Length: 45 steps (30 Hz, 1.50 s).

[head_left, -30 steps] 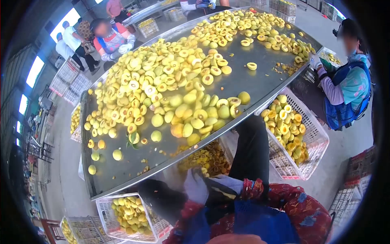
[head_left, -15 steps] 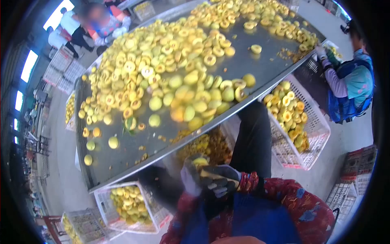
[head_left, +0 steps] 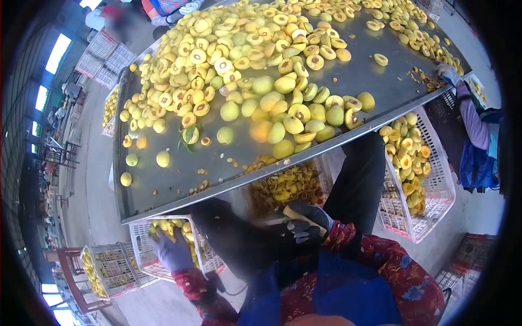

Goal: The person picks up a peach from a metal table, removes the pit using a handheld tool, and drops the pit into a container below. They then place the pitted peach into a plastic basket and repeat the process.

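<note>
My left hand [head_left: 173,251], in a pale glove, is over the white crate [head_left: 142,255] of yellow fruit at lower left; its fingers are blurred by motion. My right hand [head_left: 305,224], in a dark and grey glove, is closed around a wooden-handled tool [head_left: 302,217] above my lap. Many yellow-green fruits, halved and whole, are heaped on the metal table [head_left: 179,179] in front of me. Under the table's front edge sits a container of scraps and pieces [head_left: 288,187].
To the right stands a white crate [head_left: 443,190] with halved fruit. A co-worker's gloved hand [head_left: 449,74] is at the table's right edge. Another person [head_left: 168,8] is beyond the table. Further crates [head_left: 106,58] are stacked at the back left; another [head_left: 117,269] stands lower left.
My left hand has moved from beside my right hand, where it was at a fruit, down left to the crate. My right hand keeps the tool. The view has shifted.
</note>
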Tool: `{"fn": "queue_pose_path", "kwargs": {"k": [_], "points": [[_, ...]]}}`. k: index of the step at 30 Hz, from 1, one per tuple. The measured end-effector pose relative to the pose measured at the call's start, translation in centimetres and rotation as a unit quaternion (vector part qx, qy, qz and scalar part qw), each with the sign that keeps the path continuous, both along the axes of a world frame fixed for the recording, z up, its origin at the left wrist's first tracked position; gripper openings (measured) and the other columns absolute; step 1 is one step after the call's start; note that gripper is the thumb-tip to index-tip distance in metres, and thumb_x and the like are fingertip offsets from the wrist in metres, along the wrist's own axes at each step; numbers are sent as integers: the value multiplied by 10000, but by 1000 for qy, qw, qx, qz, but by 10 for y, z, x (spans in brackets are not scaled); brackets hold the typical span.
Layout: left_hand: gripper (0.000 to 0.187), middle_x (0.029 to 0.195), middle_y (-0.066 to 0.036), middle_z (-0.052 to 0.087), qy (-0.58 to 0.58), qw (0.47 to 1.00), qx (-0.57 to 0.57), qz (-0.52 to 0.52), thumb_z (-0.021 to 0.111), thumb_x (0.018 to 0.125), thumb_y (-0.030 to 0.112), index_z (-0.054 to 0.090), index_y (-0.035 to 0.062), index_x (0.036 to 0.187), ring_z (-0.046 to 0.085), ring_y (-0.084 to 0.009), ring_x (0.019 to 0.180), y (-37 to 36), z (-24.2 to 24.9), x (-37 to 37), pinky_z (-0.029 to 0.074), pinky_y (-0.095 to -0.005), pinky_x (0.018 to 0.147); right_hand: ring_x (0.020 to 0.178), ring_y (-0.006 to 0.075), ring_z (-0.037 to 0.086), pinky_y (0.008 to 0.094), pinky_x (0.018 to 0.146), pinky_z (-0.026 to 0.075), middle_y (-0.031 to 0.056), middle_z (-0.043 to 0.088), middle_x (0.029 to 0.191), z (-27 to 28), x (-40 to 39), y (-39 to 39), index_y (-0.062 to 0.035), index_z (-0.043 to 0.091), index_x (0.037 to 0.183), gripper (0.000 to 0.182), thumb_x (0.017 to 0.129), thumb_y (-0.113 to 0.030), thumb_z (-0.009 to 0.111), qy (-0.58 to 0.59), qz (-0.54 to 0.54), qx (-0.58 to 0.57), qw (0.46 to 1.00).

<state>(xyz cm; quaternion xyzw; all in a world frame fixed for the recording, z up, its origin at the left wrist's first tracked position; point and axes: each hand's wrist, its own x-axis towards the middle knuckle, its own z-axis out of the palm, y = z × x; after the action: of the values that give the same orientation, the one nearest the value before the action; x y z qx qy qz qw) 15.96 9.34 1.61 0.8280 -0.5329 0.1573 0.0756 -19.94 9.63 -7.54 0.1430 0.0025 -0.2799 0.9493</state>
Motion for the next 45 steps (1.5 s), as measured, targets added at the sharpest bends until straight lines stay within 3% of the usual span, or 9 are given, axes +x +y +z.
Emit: {"fn": "queue_pose_path", "kwargs": {"k": [5,14,21,26,31,35,38,41,45], "points": [[501,1197,-191,516,21,880,-3,-474,644,761,243,500,99,1219,503,-361,1084,-138,4,-152,412,-428,924,371,68,388,197,408,329,-1,449,565,35,1,-1,-59,542,1039,350,963,-374,410,158,51,-9,986],[483,992,-97,624,380,844,78,-370,668,793,258,503,69,1206,613,-194,726,-191,-13,-180,506,-309,645,522,101,496,236,495,405,4,519,628,62,-21,13,-49,580,926,258,947,-288,486,399,-43,-50,915],[389,1092,-101,581,918,323,132,-187,460,959,328,509,14,1184,607,-145,895,-106,-23,-131,525,-258,719,633,175,553,290,566,444,107,595,768,81,-6,-1,-15,585,1007,201,902,-182,547,657,-101,-380,643],[418,1076,-104,594,890,410,103,-173,403,981,320,510,-40,1164,599,-161,941,-50,-11,-168,501,-274,806,534,356,559,416,493,419,209,563,636,93,9,1,108,448,1132,401,837,-122,593,722,-203,-635,184],[374,1099,-117,587,868,438,33,-233,429,974,271,511,-30,1180,577,-168,988,-19,-36,-182,479,-302,854,637,344,556,406,523,424,298,553,913,83,10,18,73,523,1067,362,803,-155,618,748,-73,-643,146],[375,1062,-126,602,357,842,-42,-403,408,979,236,483,-41,1220,578,-169,952,-8,-74,-174,465,-298,846,522,322,533,398,492,434,189,529,639,77,13,17,88,518,1067,367,840,-193,585,718,-160,-668,116],[391,1023,-132,606,785,600,-9,-155,388,981,233,463,-51,1240,573,-169,923,-8,-56,-195,459,-292,838,477,328,501,396,487,435,164,521,583,73,11,10,54,534,1054,318,849,-187,572,650,-257,-715,11],[414,1016,-139,608,725,660,-38,-194,370,985,270,475,-55,1219,577,-171,904,-4,-49,-204,459,-293,829,451,259,479,357,465,423,129,523,611,72,11,9,7,566,967,255,882,-234,554,593,-52,-447,668],[453,1017,-127,617,777,579,8,-247,355,984,337,498,-38,1195,592,-180,907,-14,-46,-201,469,-295,820,342,74,350,202,338,293,-6,432,536,99,6,3,-2,527,916,400,951,-388,428,363,38,-79,927]]}}
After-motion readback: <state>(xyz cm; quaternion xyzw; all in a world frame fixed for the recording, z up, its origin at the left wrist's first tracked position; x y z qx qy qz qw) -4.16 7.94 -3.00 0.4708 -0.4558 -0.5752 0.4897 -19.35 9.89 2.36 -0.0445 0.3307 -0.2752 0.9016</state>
